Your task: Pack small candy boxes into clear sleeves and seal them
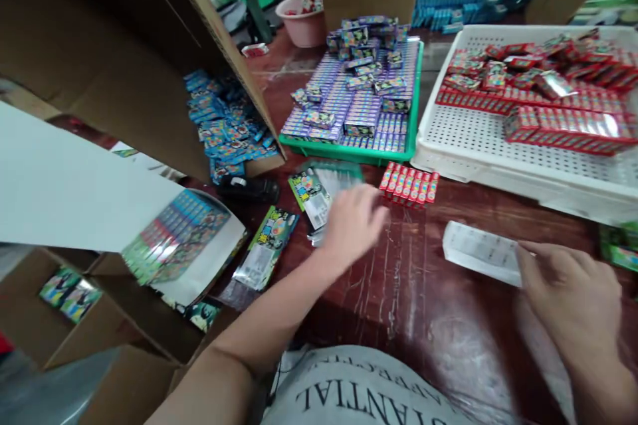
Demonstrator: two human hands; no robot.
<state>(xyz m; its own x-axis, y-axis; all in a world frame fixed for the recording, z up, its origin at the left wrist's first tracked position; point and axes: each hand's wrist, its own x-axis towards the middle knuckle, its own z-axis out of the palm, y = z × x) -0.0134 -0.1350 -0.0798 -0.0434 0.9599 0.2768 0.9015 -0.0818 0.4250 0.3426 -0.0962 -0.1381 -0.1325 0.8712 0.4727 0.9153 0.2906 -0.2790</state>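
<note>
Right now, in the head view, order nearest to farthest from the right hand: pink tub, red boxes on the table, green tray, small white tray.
1. Small white tray: in right hand.
2. Red boxes: left, on the table.
3. Green tray: behind them.
4. Pink tub: back left.

A packing workshop: a scuffed dark-red table [423,319] is crowded with small, matching packs in bulk. Purple packs [359,113] line a green tray [419,106]; red packs [568,127] fill part of a white tray [463,129]. Open cartons [114,33] stand at the left. Farther back, slightly blurred, are what look like blue stacks [468,1] of similar goods.
</note>
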